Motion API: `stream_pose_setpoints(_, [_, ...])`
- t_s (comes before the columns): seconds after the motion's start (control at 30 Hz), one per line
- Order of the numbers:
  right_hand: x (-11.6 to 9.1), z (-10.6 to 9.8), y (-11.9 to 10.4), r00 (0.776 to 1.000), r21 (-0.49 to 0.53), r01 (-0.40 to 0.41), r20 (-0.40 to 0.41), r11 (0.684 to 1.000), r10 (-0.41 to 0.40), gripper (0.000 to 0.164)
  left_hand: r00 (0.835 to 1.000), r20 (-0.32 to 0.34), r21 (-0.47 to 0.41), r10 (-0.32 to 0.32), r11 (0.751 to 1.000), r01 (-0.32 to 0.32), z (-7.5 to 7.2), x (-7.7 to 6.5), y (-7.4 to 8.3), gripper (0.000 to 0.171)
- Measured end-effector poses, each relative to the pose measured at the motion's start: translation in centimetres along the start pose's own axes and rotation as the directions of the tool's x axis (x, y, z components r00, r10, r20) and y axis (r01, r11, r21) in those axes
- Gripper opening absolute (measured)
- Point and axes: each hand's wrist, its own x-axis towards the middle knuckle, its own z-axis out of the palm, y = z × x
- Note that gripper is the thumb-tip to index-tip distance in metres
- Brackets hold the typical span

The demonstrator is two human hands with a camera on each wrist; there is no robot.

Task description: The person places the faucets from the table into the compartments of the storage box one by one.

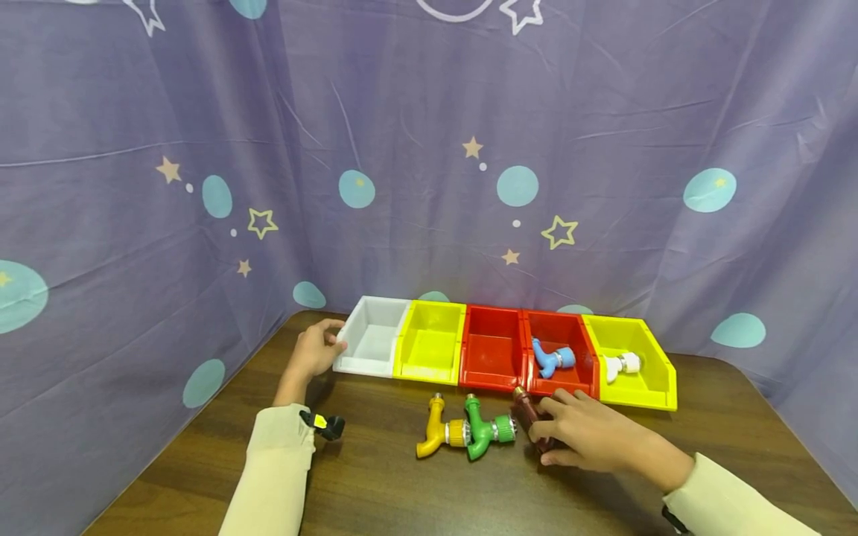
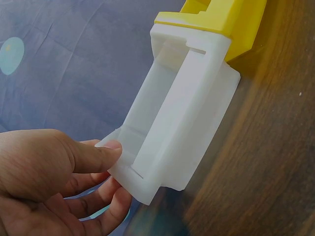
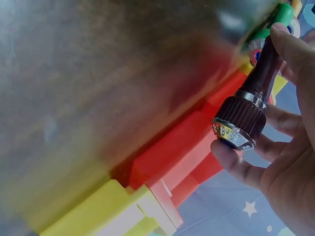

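– Right hand (image 3: pixel 295 167) looms at the right edge of the right wrist view, fingers bent round a glossy dark-maroon plastic-looking tap (image 3: pixel 256 87). Head view puts it low, right of centre. Can't tell if it's off the table.

– How would it handle, you reckon?

– Light and stiff, I'd guess, not very fragile, but that shine could be slippery. I'd grab the ribbed knob (image 3: pixel 240 115) or the body near the silver collar (image 3: pixel 252 98).

– What's next to it?

– Bright green tap (image 1: pixel 479 430) and mustard-yellow tap (image 1: pixel 436 432), side by side on the brown wood-grain table (image 1: pixel 375 484), lower middle of the head view.

– Other hand?

– Left hand (image 1: pixel 313 351), left of centre, pinches the outer end of a white plastic bin (image 1: pixel 371 346), thumb on the rim.

– And the rest of the bins?

– Five in a row. Right of the white one: a bright yellow bin (image 1: pixel 431 350), a glossy red bin (image 1: pixel 492 357), a second red bin (image 1: pixel 563 324) with a light-blue tap (image 1: pixel 550 362) inside, then at far right a second yellow bin (image 1: pixel 623 335) holding a white tap (image 1: pixel 620 365). Purple star-print curtain (image 1: pixel 402 97) behind, filling the upper frame.
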Motion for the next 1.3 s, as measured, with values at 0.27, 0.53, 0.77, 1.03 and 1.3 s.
stream_pose_setpoints(0.27, [0.9, -1.1, 0.5, 1.000, -0.012, -0.012, 0.003, 1.000, 0.012, 0.026, 1.000, 0.000, -0.001, -0.009, 1.000, 0.009, 0.0, -0.1, 0.3, 0.046])
stream_pose_setpoints(0.53, [2.9, -2.7, 1.3, 0.998, -0.039, -0.024, -0.063, 0.999, 0.022, 0.030, 1.000, -0.009, 0.000, 0.000, 1.000, 0.000, 0.0, -0.2, 0.6, 0.044])
stream_pose_setpoints(0.77, [4.9, -3.5, 2.3, 0.994, -0.010, -0.076, -0.075, 0.997, 0.075, 0.032, 1.000, -0.007, -0.004, -0.009, 1.000, 0.009, 0.0, -0.3, 0.3, 0.044])
stream_pose_setpoints(1.03, [7.6, -2.7, 4.1, 0.985, 0.015, -0.130, -0.110, 0.991, 0.131, 0.029, 1.000, 0.006, -0.001, -0.019, 1.000, 0.019, 0.0, -0.2, 0.3, 0.045])
stream_pose_setpoints(1.3, [10.6, -1.7, 4.8, 0.976, 0.048, -0.210, -0.048, 0.977, 0.212, 0.031, 1.000, -0.004, 0.000, -0.006, 1.000, 0.006, 0.0, -0.1, 0.3, 0.046])
